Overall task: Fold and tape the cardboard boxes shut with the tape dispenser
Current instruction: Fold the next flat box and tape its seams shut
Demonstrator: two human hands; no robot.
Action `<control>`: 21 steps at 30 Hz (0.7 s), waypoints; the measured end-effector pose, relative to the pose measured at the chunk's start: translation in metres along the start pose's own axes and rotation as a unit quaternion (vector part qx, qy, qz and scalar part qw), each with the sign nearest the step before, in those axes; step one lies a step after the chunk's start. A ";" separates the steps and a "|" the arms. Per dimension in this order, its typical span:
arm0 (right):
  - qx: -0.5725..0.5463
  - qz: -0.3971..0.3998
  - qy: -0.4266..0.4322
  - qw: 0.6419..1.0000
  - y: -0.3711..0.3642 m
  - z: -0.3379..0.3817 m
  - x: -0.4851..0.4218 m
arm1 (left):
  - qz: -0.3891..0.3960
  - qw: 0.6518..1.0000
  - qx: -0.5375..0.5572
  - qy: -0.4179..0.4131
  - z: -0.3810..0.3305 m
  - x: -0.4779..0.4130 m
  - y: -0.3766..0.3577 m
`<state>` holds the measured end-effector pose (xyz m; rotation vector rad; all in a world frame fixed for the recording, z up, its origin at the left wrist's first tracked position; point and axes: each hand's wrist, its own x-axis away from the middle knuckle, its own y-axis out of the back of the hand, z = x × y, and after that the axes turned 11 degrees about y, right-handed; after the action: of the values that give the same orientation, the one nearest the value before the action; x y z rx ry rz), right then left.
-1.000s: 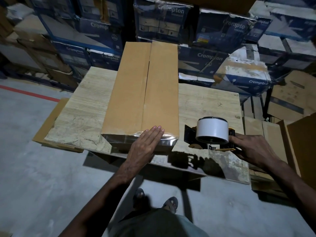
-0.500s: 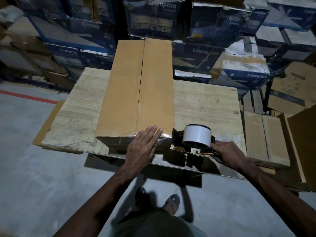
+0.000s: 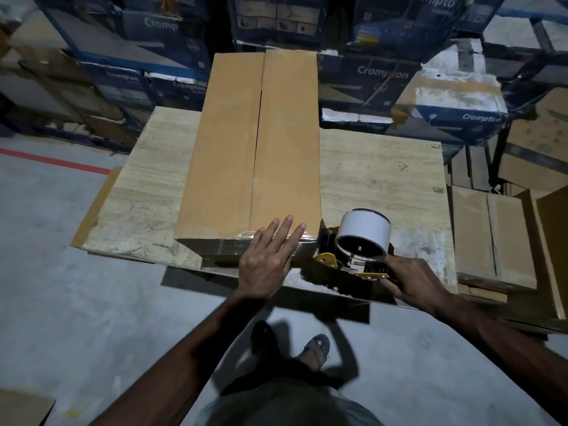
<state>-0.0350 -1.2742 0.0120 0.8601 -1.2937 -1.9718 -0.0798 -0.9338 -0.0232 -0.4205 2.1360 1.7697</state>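
Two hands: left hand (image 3: pixel 266 263) flat on box (image 3: pixel 233 149), right hand (image 3: pixel 415 279) gripping tape dispenser (image 3: pixel 362 236).

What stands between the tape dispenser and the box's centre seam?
The left hand lies flat on the near edge of the box, between the tape dispenser in the right hand and the seam.

The cardboard box (image 3: pixel 246 149) is matt brown paperboard, smooth with faint scuffs. A strip of clear tape (image 3: pixel 233 241) over its near edge shines glossy. The counter (image 3: pixel 384 173) looks like pale wood-grain laminate, worn and blotchy along the front. On the tape dispenser (image 3: pixel 325 259) the roll (image 3: pixel 365 229) has a smooth white face, beside yellow plates with a slight sheen. The floor (image 3: pixel 76 272) is dull grey concrete. The stacked cartons (image 3: pixel 455 96) behind are blue printed card, creased and partly shiny.
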 end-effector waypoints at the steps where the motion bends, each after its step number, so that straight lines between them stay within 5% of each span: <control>1: -0.007 -0.005 -0.009 1.000 0.002 0.005 -0.001 | -0.004 1.000 0.004 0.001 -0.001 0.000 0.000; 4: -0.030 0.012 -0.053 0.998 0.003 0.017 0.006 | -0.015 1.000 0.011 0.001 -0.001 -0.002 0.001; 7: -0.011 0.154 0.003 0.988 -0.015 0.039 0.045 | -0.044 0.999 0.019 0.000 -0.002 -0.003 0.002; 9: -0.037 0.228 -0.061 0.971 -0.029 0.068 0.070 | -0.060 0.998 0.014 0.001 -0.004 -0.004 0.003; 13: -0.262 0.053 -0.286 0.920 -0.043 0.095 0.057 | -0.047 0.998 0.030 0.017 -0.008 -0.002 0.009; 16: -0.394 -0.040 -0.389 0.832 -0.046 0.082 0.038 | -0.030 1.000 0.005 0.005 -0.004 -0.006 0.011; 21: -0.464 -0.166 -0.512 0.704 -0.071 0.056 0.012 | 0.011 1.000 0.018 0.005 -0.005 -0.005 0.013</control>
<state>-0.0965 -1.2307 -0.0398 -0.6809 -0.3270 -3.0599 -0.0814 -0.9359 -0.0090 -0.3988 2.1841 1.7417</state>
